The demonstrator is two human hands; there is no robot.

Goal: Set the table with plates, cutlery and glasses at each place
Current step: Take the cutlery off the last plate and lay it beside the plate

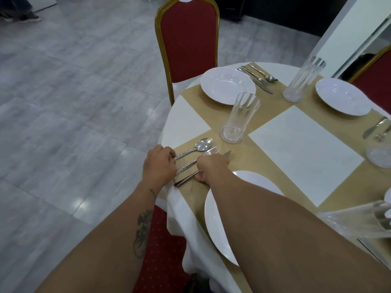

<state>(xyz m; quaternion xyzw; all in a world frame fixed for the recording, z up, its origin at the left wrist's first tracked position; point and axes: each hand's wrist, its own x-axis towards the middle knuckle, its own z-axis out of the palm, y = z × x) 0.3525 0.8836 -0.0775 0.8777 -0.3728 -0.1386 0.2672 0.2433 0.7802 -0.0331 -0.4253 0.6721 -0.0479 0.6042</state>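
Your two hands sit at the near-left edge of the table (186, 121), working the cutlery beside the near plate (215, 225). Your left hand (158, 163) lies curled over the handle end of the spoon (197, 147); whether it pinches the handle or only presses it, you cannot tell from here. Your right hand (211, 168) is closed on the knife (186, 179), thumb under the handle, blade tip just showing past the knuckles.

Between them lies the fork (196, 160), touched by neither hand as far as shows. All three pieces run the same way: handles at the table's edge toward you, heads pointing inward to the glass (239, 118) standing just beyond.

What matters is the knife's long axis against the fork's: it runs nearly parallel and close beside. Your right hand is the nearer one, so any squaring-up is probably a small slide along that shared line.
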